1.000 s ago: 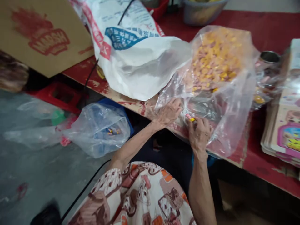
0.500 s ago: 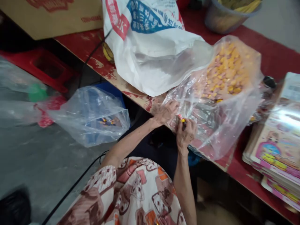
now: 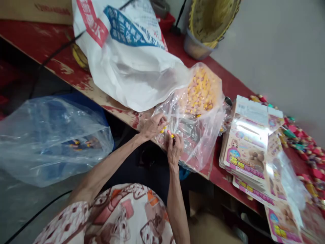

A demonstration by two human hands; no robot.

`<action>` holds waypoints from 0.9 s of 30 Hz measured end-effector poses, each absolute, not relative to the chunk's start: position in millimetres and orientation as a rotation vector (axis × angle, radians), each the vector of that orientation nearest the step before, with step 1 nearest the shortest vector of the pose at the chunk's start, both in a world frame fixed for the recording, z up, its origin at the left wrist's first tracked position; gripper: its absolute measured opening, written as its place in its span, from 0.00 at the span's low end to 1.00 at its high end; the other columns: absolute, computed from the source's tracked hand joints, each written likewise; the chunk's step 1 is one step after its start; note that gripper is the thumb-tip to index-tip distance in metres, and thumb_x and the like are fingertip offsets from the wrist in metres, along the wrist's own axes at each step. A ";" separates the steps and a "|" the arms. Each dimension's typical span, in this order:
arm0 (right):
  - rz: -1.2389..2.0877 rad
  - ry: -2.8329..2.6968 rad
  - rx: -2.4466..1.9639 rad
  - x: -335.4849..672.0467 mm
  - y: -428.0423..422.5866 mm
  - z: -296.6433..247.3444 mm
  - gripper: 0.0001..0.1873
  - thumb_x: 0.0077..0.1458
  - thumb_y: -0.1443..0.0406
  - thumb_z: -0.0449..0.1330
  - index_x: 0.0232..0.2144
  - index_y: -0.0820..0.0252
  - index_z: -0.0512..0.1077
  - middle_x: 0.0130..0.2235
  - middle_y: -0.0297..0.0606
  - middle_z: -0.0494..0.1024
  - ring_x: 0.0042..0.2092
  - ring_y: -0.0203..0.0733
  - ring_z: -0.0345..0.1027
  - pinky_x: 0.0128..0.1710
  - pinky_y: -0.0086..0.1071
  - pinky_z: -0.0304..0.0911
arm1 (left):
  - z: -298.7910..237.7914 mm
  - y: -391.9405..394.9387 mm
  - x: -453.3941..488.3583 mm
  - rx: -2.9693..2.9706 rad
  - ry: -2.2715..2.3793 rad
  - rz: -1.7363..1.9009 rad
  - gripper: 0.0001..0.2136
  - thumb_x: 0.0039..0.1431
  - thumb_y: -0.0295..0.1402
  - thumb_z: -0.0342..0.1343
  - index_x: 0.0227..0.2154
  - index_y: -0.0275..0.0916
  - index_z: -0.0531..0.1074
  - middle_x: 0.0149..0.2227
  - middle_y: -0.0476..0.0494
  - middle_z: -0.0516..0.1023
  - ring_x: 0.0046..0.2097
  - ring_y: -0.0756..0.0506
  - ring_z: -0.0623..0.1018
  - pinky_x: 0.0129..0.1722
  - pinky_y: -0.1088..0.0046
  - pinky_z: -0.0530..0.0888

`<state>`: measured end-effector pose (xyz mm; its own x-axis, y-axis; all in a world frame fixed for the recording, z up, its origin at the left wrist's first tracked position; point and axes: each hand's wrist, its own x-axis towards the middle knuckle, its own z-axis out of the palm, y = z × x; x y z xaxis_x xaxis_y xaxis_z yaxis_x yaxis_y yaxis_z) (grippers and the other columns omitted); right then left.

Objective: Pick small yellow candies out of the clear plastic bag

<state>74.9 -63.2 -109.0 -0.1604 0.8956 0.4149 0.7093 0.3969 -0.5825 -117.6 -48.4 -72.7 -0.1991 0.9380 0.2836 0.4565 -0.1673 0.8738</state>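
At the table's near edge my right hand (image 3: 175,150) is closed in a pinch on a small yellow-and-pink plastic piece (image 3: 172,136). Just left of it, my left hand (image 3: 151,126) has its fingers curled together, with another small yellow piece (image 3: 163,129) at the fingertips. Both hands are over the near part of a clear plastic bag (image 3: 200,147). Many loose yellow-and-pink pieces (image 3: 200,89) lie heaped in the bag's far part. A large white printed sack (image 3: 132,74) lies behind my left hand, its mouth towards the bag.
Printed cards (image 3: 248,145) are stacked on the red table (image 3: 228,79) at right, near colourful small items (image 3: 302,139). A basket (image 3: 215,20) leans in a plastic tub (image 3: 196,47) behind. At lower left, a clear bag (image 3: 50,142) holding a few pieces lines a blue container.
The view has swung right, showing more cards. My left hand, earlier spread on the plastic, now has fingers curled at a yellow piece. My right hand still pinches its piece.
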 end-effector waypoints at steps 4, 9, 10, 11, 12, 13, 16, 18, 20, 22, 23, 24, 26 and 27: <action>0.331 -1.847 -1.355 75.8 -62.1 -110.8 0.26 0.78 0.48 0.47 0.51 0.60 0.76 0.50 0.53 0.77 0.49 0.53 0.72 0.52 0.46 0.70 | -79.0 -46.7 -110.7 1.604 1.693 1.574 0.08 0.76 0.38 0.56 0.40 0.41 0.71 0.37 0.47 0.79 0.36 0.47 0.80 0.40 0.71 0.77; 0.130 -1.867 -1.280 70.2 -63.2 -113.1 0.26 0.79 0.47 0.48 0.47 0.59 0.77 0.47 0.52 0.78 0.49 0.55 0.73 0.52 0.48 0.69 | -99.9 -43.4 -110.3 1.707 1.707 1.422 0.06 0.70 0.32 0.61 0.37 0.40 0.71 0.41 0.46 0.77 0.39 0.46 0.81 0.43 0.68 0.79; 0.090 -1.880 -1.276 68.9 -63.7 -112.7 0.26 0.79 0.47 0.48 0.47 0.59 0.77 0.47 0.51 0.79 0.49 0.56 0.73 0.51 0.49 0.69 | -99.8 -43.3 -110.9 1.723 1.689 1.414 0.05 0.70 0.31 0.61 0.37 0.41 0.71 0.42 0.46 0.77 0.39 0.46 0.81 0.43 0.69 0.80; 0.059 -1.893 -1.272 67.7 -64.3 -112.0 0.25 0.79 0.48 0.49 0.47 0.59 0.77 0.47 0.51 0.79 0.48 0.56 0.73 0.51 0.49 0.68 | -98.5 -43.4 -111.1 1.731 1.675 1.425 0.04 0.70 0.30 0.60 0.38 0.41 0.72 0.42 0.47 0.77 0.39 0.47 0.81 0.43 0.69 0.80; 0.034 -1.903 -1.268 66.7 -64.8 -111.1 0.25 0.79 0.48 0.49 0.47 0.59 0.77 0.47 0.51 0.80 0.48 0.56 0.73 0.50 0.48 0.68 | -96.5 -43.7 -110.9 1.728 1.671 1.447 0.03 0.71 0.30 0.59 0.39 0.41 0.72 0.42 0.47 0.77 0.40 0.47 0.81 0.43 0.70 0.80; 0.013 -1.910 -1.261 65.8 -65.4 -110.2 0.24 0.79 0.49 0.49 0.48 0.59 0.77 0.47 0.51 0.80 0.47 0.56 0.73 0.50 0.48 0.68 | -94.4 -44.0 -110.3 1.721 1.681 1.464 0.02 0.73 0.31 0.57 0.41 0.41 0.72 0.43 0.47 0.77 0.40 0.47 0.81 0.42 0.70 0.80; -0.042 -1.916 -1.247 64.1 -66.5 -108.2 0.23 0.79 0.50 0.50 0.48 0.59 0.77 0.46 0.51 0.80 0.47 0.56 0.73 0.51 0.48 0.67 | -91.8 -43.0 -108.0 1.738 1.746 1.428 0.03 0.73 0.30 0.57 0.40 0.42 0.73 0.43 0.46 0.77 0.41 0.45 0.81 0.39 0.69 0.79; -0.069 -1.914 -1.255 63.4 -66.7 -108.4 0.23 0.80 0.51 0.49 0.48 0.59 0.77 0.47 0.52 0.80 0.48 0.57 0.73 0.51 0.49 0.67 | -92.6 -40.9 -108.2 1.767 1.727 1.342 0.05 0.70 0.28 0.58 0.36 0.42 0.72 0.41 0.46 0.77 0.40 0.45 0.80 0.40 0.68 0.79; -0.078 -1.911 -1.273 62.9 -66.7 -109.9 0.25 0.80 0.50 0.47 0.48 0.59 0.77 0.47 0.52 0.80 0.49 0.56 0.73 0.52 0.48 0.66 | -92.5 -40.4 -110.5 1.766 1.673 1.295 0.05 0.69 0.27 0.58 0.35 0.41 0.72 0.40 0.47 0.77 0.40 0.46 0.80 0.42 0.69 0.78; -0.076 -1.907 -1.287 62.5 -66.7 -112.1 0.27 0.80 0.49 0.47 0.48 0.61 0.78 0.47 0.51 0.81 0.49 0.56 0.73 0.52 0.47 0.66 | -90.1 -43.8 -113.7 1.749 1.673 1.332 0.04 0.71 0.28 0.57 0.38 0.41 0.74 0.42 0.46 0.78 0.41 0.46 0.80 0.44 0.69 0.78; -0.071 -1.902 -1.291 62.3 -66.8 -113.2 0.28 0.79 0.48 0.48 0.48 0.61 0.78 0.47 0.51 0.81 0.50 0.56 0.73 0.52 0.46 0.66 | -88.4 -46.8 -115.3 1.745 1.708 1.377 0.03 0.72 0.29 0.57 0.40 0.40 0.74 0.43 0.46 0.79 0.42 0.46 0.80 0.46 0.69 0.77; -0.062 -1.897 -1.295 62.2 -66.8 -114.2 0.28 0.79 0.47 0.48 0.48 0.62 0.78 0.47 0.51 0.81 0.50 0.56 0.73 0.52 0.46 0.65 | -86.8 -50.1 -116.9 1.744 1.763 1.421 0.03 0.73 0.30 0.57 0.42 0.40 0.75 0.44 0.45 0.79 0.43 0.46 0.80 0.47 0.68 0.77; -0.039 -1.888 -1.301 62.1 -67.0 -116.0 0.30 0.79 0.46 0.47 0.48 0.62 0.79 0.47 0.52 0.80 0.50 0.56 0.73 0.52 0.46 0.65 | -84.9 -56.0 -120.6 1.765 1.881 1.424 0.03 0.73 0.30 0.58 0.43 0.40 0.76 0.44 0.45 0.80 0.44 0.45 0.80 0.50 0.66 0.76; -0.025 -1.884 -1.306 62.1 -67.0 -116.6 0.31 0.79 0.46 0.47 0.47 0.62 0.79 0.48 0.52 0.80 0.50 0.56 0.73 0.52 0.46 0.64 | -84.7 -57.8 -123.1 1.782 1.913 1.379 0.02 0.71 0.29 0.60 0.42 0.39 0.77 0.43 0.45 0.80 0.44 0.45 0.80 0.52 0.65 0.75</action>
<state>62.1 -67.0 -116.6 -0.1217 0.7694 0.6271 0.7860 0.4605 -0.4125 -123.1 -57.8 -84.7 -0.2621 0.8599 0.4381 0.6873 -0.1523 0.7102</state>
